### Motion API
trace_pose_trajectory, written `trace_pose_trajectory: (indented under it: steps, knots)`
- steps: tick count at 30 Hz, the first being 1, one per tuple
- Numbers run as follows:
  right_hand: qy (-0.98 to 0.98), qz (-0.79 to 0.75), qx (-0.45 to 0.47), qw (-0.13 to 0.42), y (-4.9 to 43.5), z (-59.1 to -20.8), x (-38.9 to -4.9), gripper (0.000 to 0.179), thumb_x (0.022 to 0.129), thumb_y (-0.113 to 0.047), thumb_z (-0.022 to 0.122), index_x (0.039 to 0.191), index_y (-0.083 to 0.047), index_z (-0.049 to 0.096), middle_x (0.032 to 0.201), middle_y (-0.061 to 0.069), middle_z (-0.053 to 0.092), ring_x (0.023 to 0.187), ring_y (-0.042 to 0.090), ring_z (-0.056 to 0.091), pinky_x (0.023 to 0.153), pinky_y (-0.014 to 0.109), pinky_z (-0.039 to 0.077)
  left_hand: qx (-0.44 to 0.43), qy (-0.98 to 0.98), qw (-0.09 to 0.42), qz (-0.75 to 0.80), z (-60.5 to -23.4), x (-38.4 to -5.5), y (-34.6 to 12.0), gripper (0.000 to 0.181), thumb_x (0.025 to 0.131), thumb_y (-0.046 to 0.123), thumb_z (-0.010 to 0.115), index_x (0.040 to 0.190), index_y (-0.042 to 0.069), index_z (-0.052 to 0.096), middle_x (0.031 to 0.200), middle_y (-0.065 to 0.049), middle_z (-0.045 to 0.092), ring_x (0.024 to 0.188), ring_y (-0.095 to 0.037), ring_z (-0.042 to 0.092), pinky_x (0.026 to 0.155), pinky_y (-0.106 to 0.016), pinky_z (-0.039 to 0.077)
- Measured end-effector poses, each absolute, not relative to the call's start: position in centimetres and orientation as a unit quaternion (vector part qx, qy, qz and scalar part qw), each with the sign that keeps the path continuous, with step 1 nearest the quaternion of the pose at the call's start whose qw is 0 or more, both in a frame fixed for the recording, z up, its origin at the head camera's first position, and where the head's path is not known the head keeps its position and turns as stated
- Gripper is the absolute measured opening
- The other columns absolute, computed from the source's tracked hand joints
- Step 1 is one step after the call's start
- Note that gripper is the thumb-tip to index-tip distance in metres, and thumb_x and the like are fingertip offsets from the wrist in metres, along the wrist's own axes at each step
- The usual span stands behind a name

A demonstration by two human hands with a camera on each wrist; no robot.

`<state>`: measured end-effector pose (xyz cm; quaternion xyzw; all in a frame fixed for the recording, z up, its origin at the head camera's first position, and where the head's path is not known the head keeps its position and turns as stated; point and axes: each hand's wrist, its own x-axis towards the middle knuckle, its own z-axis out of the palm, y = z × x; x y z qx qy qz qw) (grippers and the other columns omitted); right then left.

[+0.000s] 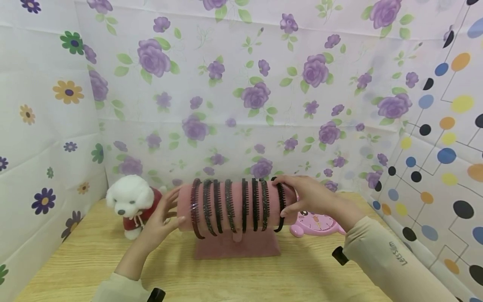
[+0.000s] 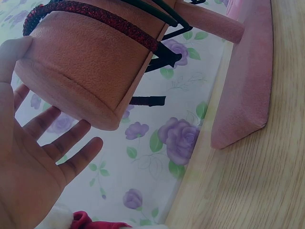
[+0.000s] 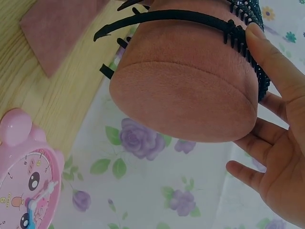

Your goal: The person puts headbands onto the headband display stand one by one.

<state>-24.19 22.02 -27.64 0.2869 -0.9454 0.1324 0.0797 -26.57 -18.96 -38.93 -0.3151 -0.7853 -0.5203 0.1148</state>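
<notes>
A pink velvety display roll (image 1: pixel 237 209) lies crosswise on its stand (image 1: pixel 237 248), with several toothed headbands side by side around it. The leftmost, a dark red glittery headband (image 2: pixel 119 26), sits near the left end. My left hand (image 1: pixel 162 220) is at that end, its thumb touching the roll in the left wrist view and its other fingers spread out straight. At the right end my right hand (image 1: pixel 305 195) holds the outermost black headband (image 3: pixel 176 15). Its thumb is at the headband's toothed side; the other fingers are partly hidden behind.
A white plush dog (image 1: pixel 130 197) in red clothes sits left of the roll, behind my left arm. A pink clock (image 1: pixel 317 223) lies on the wooden table (image 1: pixel 181 277) at the right, partly behind my right forearm. Flowered cloth (image 1: pixel 226 84) hangs behind.
</notes>
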Motion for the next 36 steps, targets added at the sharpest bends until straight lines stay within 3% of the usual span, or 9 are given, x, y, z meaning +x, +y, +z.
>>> trace_pose_trajectory:
  steps: [9,18,28,32,36]
  knots:
    - [-0.947,0.138,0.279,0.084,21.6,-27.8,-24.2,0.073,0.067,-0.048,0.084,0.131,-0.034,0.051,0.122,-0.004,0.064,0.106,0.021,0.061,0.089,0.042,0.048,-0.314,-0.789,0.119,-0.514,-38.9,-26.6,-18.9,0.075,0.092,0.005,0.058,0.153,0.021,0.018,0.154,-0.016,0.032,0.117,0.005,0.044,0.090,-0.040,0.048]
    - [-0.951,0.134,0.266,0.086,21.2,-28.0,-24.3,0.077,0.065,-0.055,0.081,0.132,-0.036,0.049,0.120,-0.002,0.064,0.108,0.026,0.058,0.090,0.046,0.047,-0.313,-0.785,0.112,-0.522,-38.9,-26.6,-18.9,0.075,0.092,0.005,0.058,0.153,0.021,0.018,0.154,-0.018,0.030,0.116,0.006,0.043,0.089,-0.052,0.046]
    - [-0.951,0.134,0.268,0.082,20.8,-28.0,-24.3,0.079,0.066,-0.053,0.082,0.135,-0.034,0.048,0.120,-0.002,0.064,0.107,0.027,0.056,0.088,0.046,0.048,-0.308,-0.786,0.110,-0.525,-38.9,-26.5,-18.9,0.075,0.092,0.006,0.058,0.153,0.022,0.017,0.154,-0.019,0.030,0.115,0.008,0.043,0.089,-0.054,0.045]
    - [-0.946,0.139,0.277,0.091,20.8,-28.2,-24.2,0.081,0.067,-0.051,0.083,0.136,-0.031,0.048,0.127,-0.002,0.062,0.111,0.027,0.056,0.094,0.047,0.045,-0.309,-0.786,0.111,-0.525,-38.9,-26.5,-19.0,0.075,0.092,0.005,0.058,0.153,0.022,0.018,0.154,-0.019,0.030,0.115,0.008,0.043,0.089,-0.053,0.045]
    - [-0.937,0.150,0.297,0.107,21.0,-28.7,-24.1,0.084,0.068,-0.047,0.083,0.140,-0.024,0.046,0.138,0.001,0.056,0.124,0.027,0.053,0.109,0.053,0.033,-0.310,-0.786,0.109,-0.524,-38.9,-26.5,-18.9,0.076,0.092,0.005,0.058,0.153,0.022,0.018,0.154,-0.018,0.030,0.116,0.006,0.043,0.089,-0.053,0.045]
